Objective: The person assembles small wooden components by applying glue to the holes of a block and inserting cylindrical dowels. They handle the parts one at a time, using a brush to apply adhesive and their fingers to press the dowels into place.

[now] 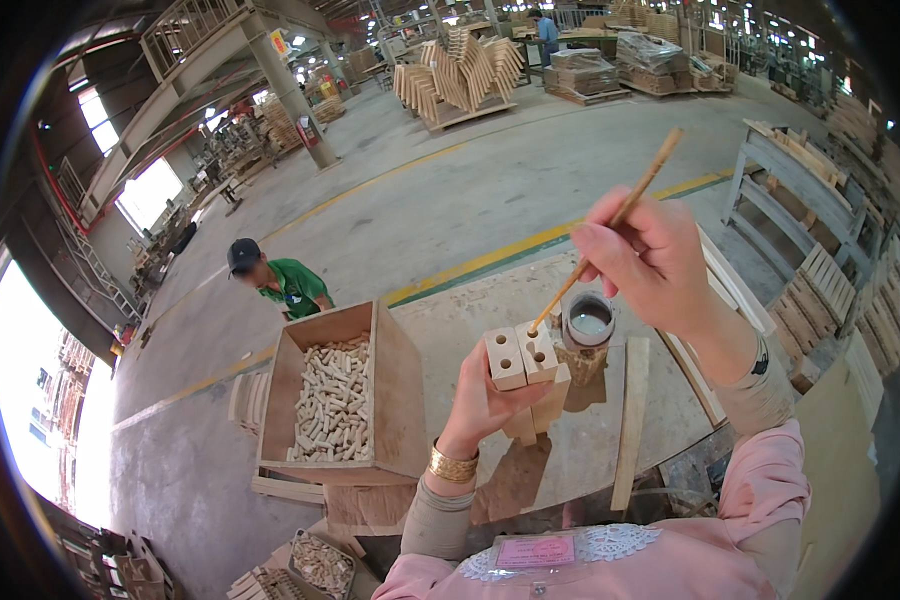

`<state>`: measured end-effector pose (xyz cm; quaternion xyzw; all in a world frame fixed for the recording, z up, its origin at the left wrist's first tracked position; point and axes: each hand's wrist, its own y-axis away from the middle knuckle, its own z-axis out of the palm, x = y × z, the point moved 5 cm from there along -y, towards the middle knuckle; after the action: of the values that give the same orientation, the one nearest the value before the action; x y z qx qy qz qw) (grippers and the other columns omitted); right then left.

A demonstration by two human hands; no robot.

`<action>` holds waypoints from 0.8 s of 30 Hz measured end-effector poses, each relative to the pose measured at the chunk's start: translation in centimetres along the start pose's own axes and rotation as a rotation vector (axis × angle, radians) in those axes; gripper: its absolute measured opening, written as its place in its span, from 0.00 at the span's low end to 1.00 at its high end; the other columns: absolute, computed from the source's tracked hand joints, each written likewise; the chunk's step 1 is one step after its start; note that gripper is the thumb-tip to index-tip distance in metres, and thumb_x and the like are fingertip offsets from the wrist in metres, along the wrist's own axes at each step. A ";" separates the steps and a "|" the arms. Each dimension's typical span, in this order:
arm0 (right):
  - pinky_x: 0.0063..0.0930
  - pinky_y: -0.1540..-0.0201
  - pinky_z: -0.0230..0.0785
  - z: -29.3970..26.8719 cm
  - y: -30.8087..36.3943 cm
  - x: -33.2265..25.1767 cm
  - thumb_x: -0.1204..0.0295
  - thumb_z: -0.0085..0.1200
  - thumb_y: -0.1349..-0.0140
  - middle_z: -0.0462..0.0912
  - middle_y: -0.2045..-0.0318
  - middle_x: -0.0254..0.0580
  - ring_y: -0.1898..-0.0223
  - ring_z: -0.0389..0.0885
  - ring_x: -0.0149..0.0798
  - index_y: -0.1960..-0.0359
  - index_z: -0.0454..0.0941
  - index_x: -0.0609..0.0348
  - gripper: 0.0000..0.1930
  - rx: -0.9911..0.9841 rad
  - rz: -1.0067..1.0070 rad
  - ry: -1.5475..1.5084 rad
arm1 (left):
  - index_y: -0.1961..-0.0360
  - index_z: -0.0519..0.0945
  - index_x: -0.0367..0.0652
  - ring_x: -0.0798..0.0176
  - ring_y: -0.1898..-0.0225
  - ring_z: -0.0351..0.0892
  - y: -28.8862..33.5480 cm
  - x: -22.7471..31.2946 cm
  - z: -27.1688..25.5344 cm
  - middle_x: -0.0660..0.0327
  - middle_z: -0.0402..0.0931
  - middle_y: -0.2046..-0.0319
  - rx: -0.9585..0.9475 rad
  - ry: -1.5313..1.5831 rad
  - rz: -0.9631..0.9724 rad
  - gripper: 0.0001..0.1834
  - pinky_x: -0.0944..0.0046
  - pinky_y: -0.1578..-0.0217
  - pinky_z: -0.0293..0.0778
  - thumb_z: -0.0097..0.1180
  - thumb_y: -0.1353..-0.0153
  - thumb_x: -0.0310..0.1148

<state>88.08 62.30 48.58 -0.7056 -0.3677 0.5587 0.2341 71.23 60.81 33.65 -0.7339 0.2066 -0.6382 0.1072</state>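
Two drilled wooden blocks point(526, 362) in the left hand point(482, 400), a thin stick point(654, 168) in the right hand point(650, 260).
Head view: some left fingers are hidden behind the blocks they grip; wood beneath that hand is hard to make out; the right hand pinches the stick between thumb and fingers, its lower tip at a hole, depth unclear; bare tabletop point(450, 330) opens left of the left hand, bounded by a box point(398, 410) of dowels point(332, 400); a cup point(584, 341) stands just right of the blocks, below the right hand.
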 end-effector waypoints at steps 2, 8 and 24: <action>0.17 0.85 0.59 0.6 -0.1 -0.5 0.71 0.54 0.42 0.73 0.89 0.33 0.87 0.73 0.24 0.74 0.73 0.63 0.08 -0.050 -0.076 0.082 | 0.58 0.71 0.38 0.72 0.61 0.74 0.1 -0.2 -0.1 0.63 0.76 0.63 -0.026 -0.006 -0.021 0.26 0.68 0.58 0.71 0.69 0.59 0.26; 0.24 0.85 0.56 2.0 -0.3 -0.8 0.69 0.54 0.42 0.70 0.89 0.37 0.89 0.68 0.30 0.74 0.73 0.63 0.09 -0.130 -0.165 0.199 | 0.59 0.70 0.38 0.72 0.61 0.73 0.3 -0.1 -0.2 0.63 0.75 0.63 -0.042 -0.050 -0.012 0.25 0.69 0.58 0.70 0.69 0.58 0.28; 0.31 0.85 0.56 2.8 -1.0 -2.2 0.68 0.52 0.41 0.69 0.90 0.42 0.90 0.67 0.42 0.75 0.71 0.62 0.10 -0.184 -0.190 0.224 | 0.59 0.69 0.39 0.72 0.62 0.73 0.3 0.0 -0.2 0.63 0.75 0.63 -0.066 -0.108 -0.007 0.26 0.68 0.59 0.71 0.69 0.58 0.28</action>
<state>84.88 60.95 49.94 -0.7439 -0.4542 0.4158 0.2597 70.95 60.59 33.58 -0.7712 0.2190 -0.5907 0.0916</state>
